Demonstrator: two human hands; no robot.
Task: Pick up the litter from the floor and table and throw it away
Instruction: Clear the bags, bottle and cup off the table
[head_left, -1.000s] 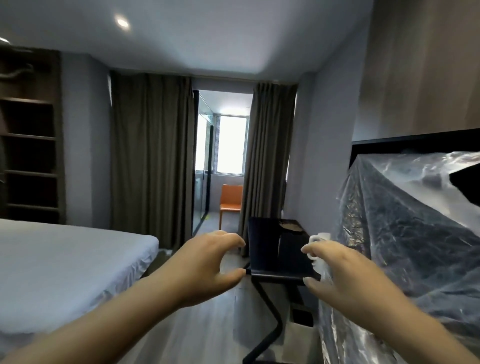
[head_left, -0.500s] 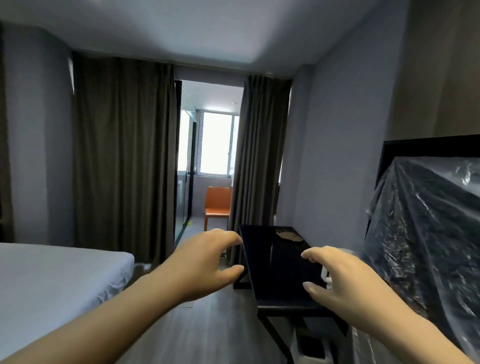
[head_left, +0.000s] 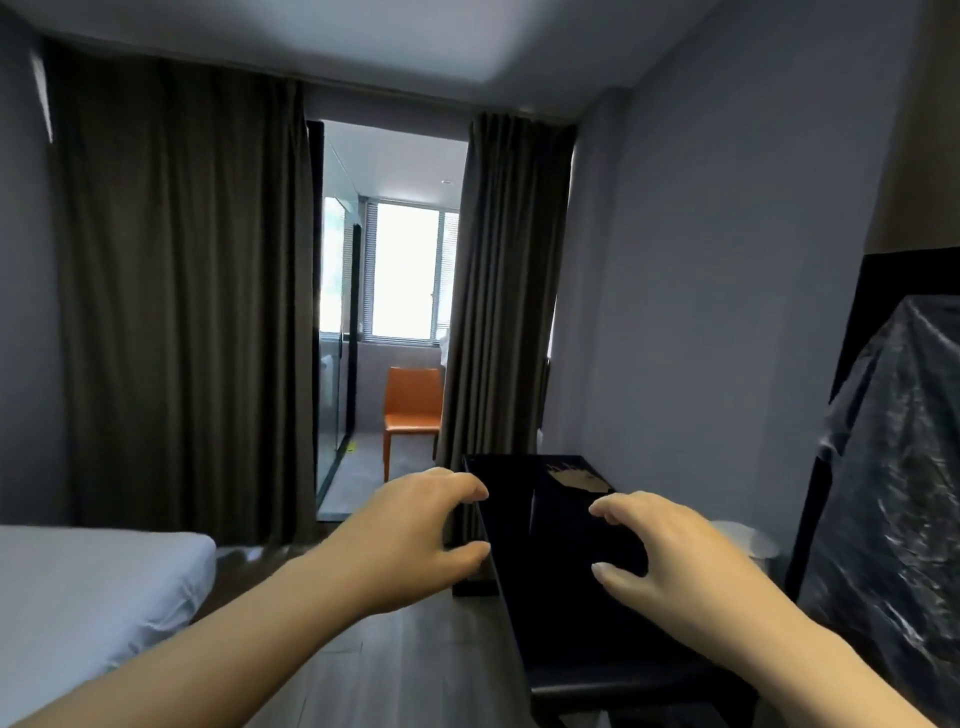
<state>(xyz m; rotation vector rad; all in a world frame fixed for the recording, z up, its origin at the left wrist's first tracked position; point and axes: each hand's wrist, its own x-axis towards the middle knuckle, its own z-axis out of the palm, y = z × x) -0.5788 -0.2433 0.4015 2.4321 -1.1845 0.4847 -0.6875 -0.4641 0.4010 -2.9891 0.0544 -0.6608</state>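
Litter (head_left: 575, 476), a tan scrap, lay at the far end of the dark table (head_left: 561, 613). My left hand (head_left: 415, 535) and right hand (head_left: 670, 556) hovered nearer, fingers half-curled, thumbs apart, gripping nothing. Step: approach. Next, I judged, reach farther and pinch it.

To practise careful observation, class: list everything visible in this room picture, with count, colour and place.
table: one, black, right of centre
litter: one piece, tan, table's far end
chair: one, orange, beyond the curtains
curtains: two, dark brown, flanking the opening
bed: one, white, lower left
window: one, bright, behind the chair
plastic-wrapped object: one, dark, far right
left hand: one, empty, beside the table's left edge
right hand: one, empty, over the table
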